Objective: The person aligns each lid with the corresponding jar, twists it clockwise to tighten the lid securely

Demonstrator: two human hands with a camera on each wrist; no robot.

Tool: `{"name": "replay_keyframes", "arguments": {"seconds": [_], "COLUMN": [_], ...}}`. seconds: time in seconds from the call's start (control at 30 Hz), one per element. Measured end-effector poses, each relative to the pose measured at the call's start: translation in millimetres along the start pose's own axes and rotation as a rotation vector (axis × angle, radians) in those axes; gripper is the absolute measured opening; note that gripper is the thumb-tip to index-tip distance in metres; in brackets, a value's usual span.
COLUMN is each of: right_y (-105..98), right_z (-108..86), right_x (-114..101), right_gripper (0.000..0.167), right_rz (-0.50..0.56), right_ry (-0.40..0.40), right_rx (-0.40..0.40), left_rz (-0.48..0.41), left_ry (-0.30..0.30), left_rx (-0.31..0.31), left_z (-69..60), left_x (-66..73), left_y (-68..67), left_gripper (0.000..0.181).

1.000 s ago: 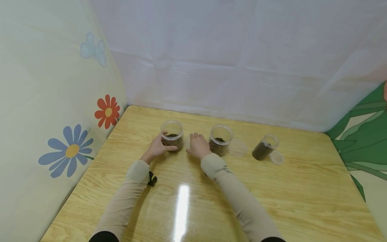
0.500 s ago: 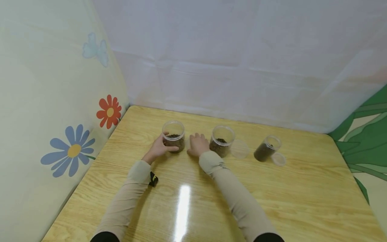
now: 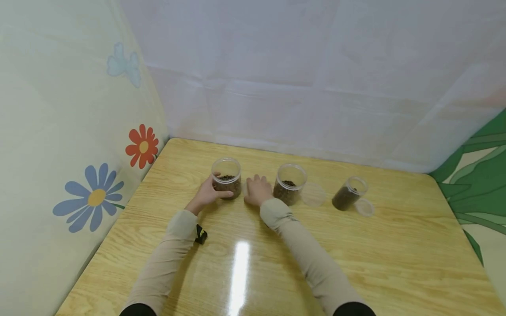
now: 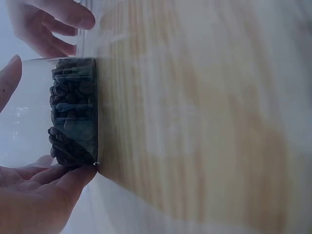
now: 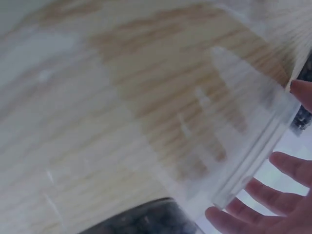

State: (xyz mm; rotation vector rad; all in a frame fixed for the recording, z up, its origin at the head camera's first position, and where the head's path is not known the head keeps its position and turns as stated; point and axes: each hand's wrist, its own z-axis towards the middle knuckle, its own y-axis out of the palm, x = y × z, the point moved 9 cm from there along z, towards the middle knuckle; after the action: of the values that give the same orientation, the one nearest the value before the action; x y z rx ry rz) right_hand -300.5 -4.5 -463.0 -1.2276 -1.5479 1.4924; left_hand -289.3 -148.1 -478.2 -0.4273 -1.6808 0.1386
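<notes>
Okay, looks like the lid-handling step: left hand (image 3: 205,193) curled round the leftmost bean jar (image 3: 233,186), right hand (image 3: 258,190) gripping a clear lid (image 5: 261,151) just right of it. Next move probably calls for a secure rim hold. Wood-grain table (image 3: 316,254) under that jar, white sheet (image 3: 257,87) behind, flowery wall (image 3: 35,145) off left.

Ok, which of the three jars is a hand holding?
The leftmost jar in the head view, a wide one with the left hand gripping its side. No hand is round the middle jar or the narrow jar at right.
</notes>
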Motion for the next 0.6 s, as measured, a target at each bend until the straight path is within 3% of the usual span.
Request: {"name": "replay_keyframes", "arguments": {"seconds": [0.23,0.3,0.37,0.6], "right_y": [-8.7,-10.4,-12.8,-24.8], "right_z": [-6.3,-8.1,-10.7,-24.1], "right_x": [-2.2,-3.1,-4.6,-12.3], "right_gripper": [0.060,0.060,0.062,0.066], "right_rz": [-0.043,-0.054,-0.061,-0.061], "right_ry": [-0.030,-0.042,-0.051,-0.081], "right_rx": [0.071,0.096,0.109,0.108], "left_rz": [0.008,0.004,0.005,0.014], "left_ry": [0.006,0.011,0.027,0.029], "left_rx": [-0.013,-0.012,-0.004,-0.008], "left_z": [-6.8,-6.2,-0.1,0.5], "left_x": [12.7,12.2,2.8,1.0], "left_y": [0.9,0.6,0.3,-0.4], "left_gripper": [0.090,0.089,0.090,0.089]}}
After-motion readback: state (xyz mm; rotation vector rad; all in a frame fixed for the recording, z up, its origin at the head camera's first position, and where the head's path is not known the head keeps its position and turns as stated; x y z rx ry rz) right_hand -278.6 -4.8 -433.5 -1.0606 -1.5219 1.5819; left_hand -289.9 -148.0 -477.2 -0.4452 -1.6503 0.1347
